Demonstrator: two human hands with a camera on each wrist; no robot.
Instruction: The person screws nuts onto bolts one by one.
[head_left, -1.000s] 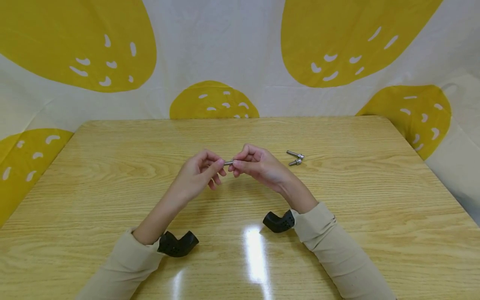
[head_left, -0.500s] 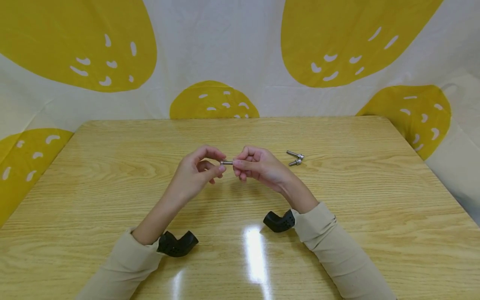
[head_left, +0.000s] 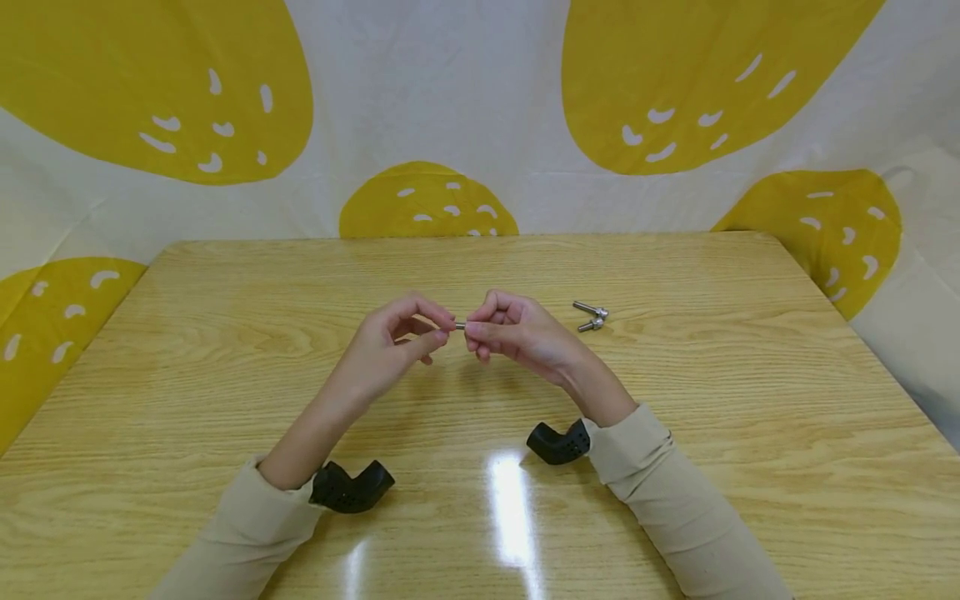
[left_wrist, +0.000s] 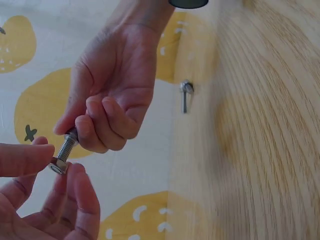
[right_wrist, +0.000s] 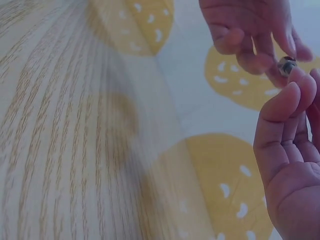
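Above the table, both hands hold one small silver bolt, its threaded shank showing between them. In the head view my left hand has thumb and forefinger at its left end. The left wrist view shows those fingertips pinching what looks like a hex nut there. My right hand pinches the other end between thumb and forefinger, its remaining fingers curled; that end is mostly hidden by the fingers. The right wrist view catches only the nut end, beyond the right fingertips.
Two more silver bolts lie close together on the wooden table, right of the right hand. A patterned cloth hangs behind the table's far edge. Black curved mounts stick out from both sleeves.
The left thumb and forefinger spread apart at the bolt's left end, exposing it, then closed on it again. The right hand stayed nearly still; the two bolts on the table have not moved.
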